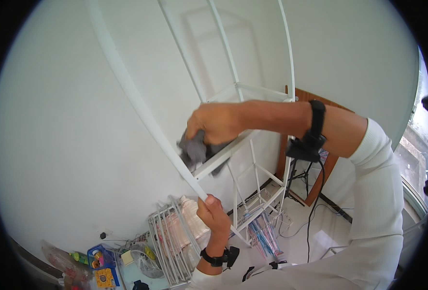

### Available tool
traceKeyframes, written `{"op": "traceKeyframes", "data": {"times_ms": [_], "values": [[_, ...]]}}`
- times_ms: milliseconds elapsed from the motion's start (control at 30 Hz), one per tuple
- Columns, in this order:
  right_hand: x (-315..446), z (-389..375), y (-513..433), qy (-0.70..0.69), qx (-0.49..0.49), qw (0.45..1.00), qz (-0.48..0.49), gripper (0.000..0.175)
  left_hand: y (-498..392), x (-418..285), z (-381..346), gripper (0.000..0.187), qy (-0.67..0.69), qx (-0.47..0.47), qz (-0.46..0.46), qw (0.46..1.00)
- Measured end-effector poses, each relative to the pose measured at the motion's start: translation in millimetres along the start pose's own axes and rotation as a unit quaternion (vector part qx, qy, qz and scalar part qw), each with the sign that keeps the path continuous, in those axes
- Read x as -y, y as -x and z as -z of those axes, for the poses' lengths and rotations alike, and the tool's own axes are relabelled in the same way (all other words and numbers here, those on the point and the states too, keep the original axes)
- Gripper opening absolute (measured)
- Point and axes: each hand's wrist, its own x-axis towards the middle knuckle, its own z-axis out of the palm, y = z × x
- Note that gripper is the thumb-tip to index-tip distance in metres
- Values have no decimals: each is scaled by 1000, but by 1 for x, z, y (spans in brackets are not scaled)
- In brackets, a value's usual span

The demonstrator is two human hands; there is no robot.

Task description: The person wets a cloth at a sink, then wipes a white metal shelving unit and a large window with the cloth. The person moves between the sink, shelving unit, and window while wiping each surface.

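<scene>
A tall white frame rack point(219, 163) of slim bars stands by the wall, its post running up past the top of the view. My left hand point(215, 215) grips the near post point(141, 107) below the crossbar. Higher up, my right hand point(217, 121) holds a bunched grey cloth point(194, 146) against the rack's upper level, just behind the front crossbar. Part of the cloth hangs below that bar. My right fingertips are partly hidden in the cloth. Each forearm wears a black strap with a small device.
A wood-framed mirror point(317, 190) leans by the wall at right, with a black tripod point(301, 176) before it. Coloured hangers point(264, 233) sit low on the rack. A folded metal drying rack point(170, 243), a blue basket point(107, 259) and a plastic bag point(145, 259) stand below left. A black cable point(313, 210) hangs from my right wrist.
</scene>
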Motion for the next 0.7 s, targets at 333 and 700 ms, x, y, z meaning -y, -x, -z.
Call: {"op": "traceKeyframes", "data": {"times_ms": [333,700], "values": [[-90,20,-47,217,8,961,-172,33,4,-3,-8,44,29,-6,11,999],[-38,-3,-38,44,8,995,-87,39,-4,19,-8,40,7,-42,23,999]]}}
